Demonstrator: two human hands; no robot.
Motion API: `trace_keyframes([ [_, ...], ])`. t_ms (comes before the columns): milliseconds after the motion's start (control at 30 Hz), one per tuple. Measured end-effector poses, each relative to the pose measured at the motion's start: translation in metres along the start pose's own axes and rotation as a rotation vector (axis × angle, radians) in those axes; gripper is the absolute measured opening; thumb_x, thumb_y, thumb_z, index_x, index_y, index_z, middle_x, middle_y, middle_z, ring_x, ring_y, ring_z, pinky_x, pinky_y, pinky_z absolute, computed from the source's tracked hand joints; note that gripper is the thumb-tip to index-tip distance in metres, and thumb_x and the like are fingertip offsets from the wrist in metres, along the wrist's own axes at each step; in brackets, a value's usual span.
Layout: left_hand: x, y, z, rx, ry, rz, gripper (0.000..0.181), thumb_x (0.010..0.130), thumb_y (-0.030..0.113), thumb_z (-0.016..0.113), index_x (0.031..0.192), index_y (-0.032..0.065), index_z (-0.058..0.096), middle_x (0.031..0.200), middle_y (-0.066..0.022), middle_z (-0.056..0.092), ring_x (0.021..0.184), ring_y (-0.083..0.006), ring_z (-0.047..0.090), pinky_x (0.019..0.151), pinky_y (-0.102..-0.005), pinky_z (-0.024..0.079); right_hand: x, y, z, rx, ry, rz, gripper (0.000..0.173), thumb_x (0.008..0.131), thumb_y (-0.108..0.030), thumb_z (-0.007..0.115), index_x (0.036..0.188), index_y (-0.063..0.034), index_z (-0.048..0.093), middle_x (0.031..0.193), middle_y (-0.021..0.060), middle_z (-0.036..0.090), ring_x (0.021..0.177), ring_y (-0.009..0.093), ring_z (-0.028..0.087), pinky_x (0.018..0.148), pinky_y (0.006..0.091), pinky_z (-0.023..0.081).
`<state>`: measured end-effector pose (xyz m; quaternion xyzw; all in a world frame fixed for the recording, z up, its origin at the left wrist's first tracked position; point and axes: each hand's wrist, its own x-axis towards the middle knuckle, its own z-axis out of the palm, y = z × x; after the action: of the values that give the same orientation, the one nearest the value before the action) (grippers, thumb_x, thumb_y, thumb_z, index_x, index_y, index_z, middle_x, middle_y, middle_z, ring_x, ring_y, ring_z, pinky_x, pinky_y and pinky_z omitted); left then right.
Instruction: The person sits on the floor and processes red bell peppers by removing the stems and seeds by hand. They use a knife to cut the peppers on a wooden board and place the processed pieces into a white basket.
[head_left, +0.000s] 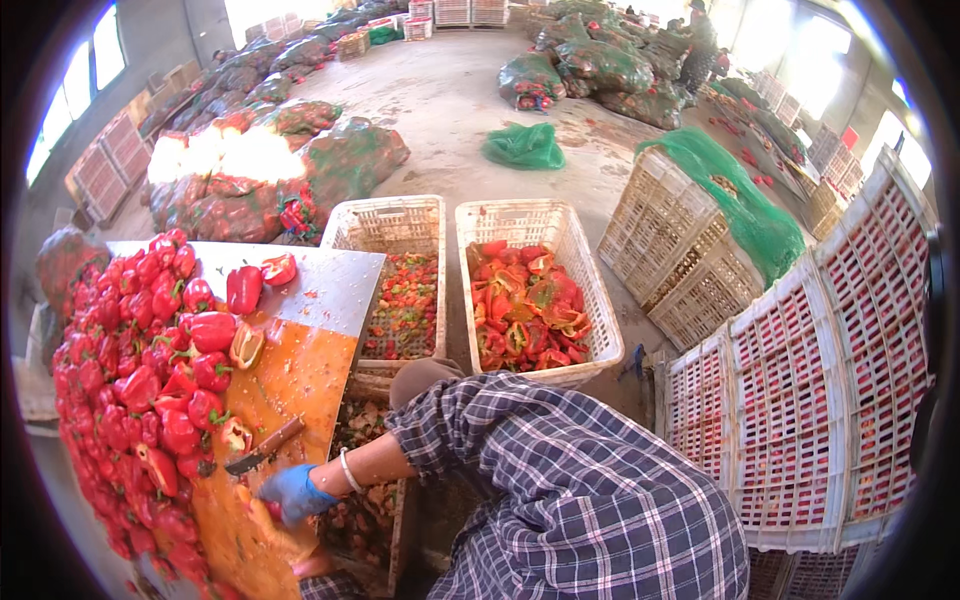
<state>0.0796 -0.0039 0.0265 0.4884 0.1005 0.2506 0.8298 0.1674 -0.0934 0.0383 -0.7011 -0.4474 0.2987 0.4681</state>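
My right hand (294, 495), in a blue glove, is over the wet, orange-stained part of the metal table (292, 375). Its fingers close on a red pepper (274, 511), mostly hidden and blurred. Close against it is my left hand (279, 534), which seems to be in a light orange glove; motion blur hides its fingers. A knife (266, 448) with a wooden handle lies on the table just beyond my right hand. Beside it rests a cut pepper half (237, 435), its pale inside showing. A large heap of red bell peppers (127, 390) covers the table's far side.
A white crate (600, 330) holds opened red pepper pieces. Another crate (439, 300) contains small red and green scraps. Below the table edge, a bin (397, 525) holds pepper waste. Stacked crates (787, 390) stand behind me. Green netting (525, 146) and filled mesh sacks (352, 161) lie on the floor.
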Motion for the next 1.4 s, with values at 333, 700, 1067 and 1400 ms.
trace_keyframes([
  [333,-0.001,-0.010,-0.021,0.219,0.128,-0.021,0.058,0.097,0.030,0.042,0.147,0.0028,0.031,0.140,-0.0146,0.044,0.125,-0.0262,0.045,0.101,-0.0380,0.042,-0.004,0.000,-0.002,-0.310,-0.069,-0.122,0.044,0.058,-0.039,0.079,0.089,-0.0104,0.067,0.087,0.0143,0.068,0.085,0.034,0.065,0.072,0.0434,0.051],
  [700,0.011,-0.024,-0.040,0.534,0.020,0.042,0.056,0.096,0.030,0.041,0.141,-0.0025,0.039,0.133,-0.0164,0.050,0.120,-0.0261,0.050,0.096,-0.0387,0.045,-0.002,0.004,-0.007,-0.175,0.134,0.069,0.053,0.054,-0.035,0.080,0.095,-0.0035,0.066,0.095,0.0188,0.066,0.092,0.038,0.065,0.077,0.0434,0.053],
  [1067,0.014,-0.030,-0.017,0.466,0.185,0.083,0.048,0.092,0.028,0.048,0.128,-0.0035,0.049,0.125,-0.0141,0.054,0.110,-0.0260,0.054,0.094,-0.0406,0.045,-0.016,-0.007,-0.019,-0.266,0.243,-0.082,0.054,0.052,-0.033,0.082,0.096,-0.0056,0.066,0.104,0.0171,0.061,0.095,0.036,0.063,0.078,0.0434,0.052],
  [1400,0.011,-0.027,-0.003,0.329,0.537,0.146,0.038,0.087,0.023,0.060,0.112,-0.0048,0.060,0.109,-0.0125,0.063,0.099,-0.0269,0.060,0.089,-0.0400,0.048,-0.008,0.002,-0.009,-0.199,0.082,0.074,0.048,0.056,-0.037,0.077,0.092,-0.0065,0.067,0.093,0.0184,0.065,0.090,0.038,0.063,0.075,0.0457,0.052],
])
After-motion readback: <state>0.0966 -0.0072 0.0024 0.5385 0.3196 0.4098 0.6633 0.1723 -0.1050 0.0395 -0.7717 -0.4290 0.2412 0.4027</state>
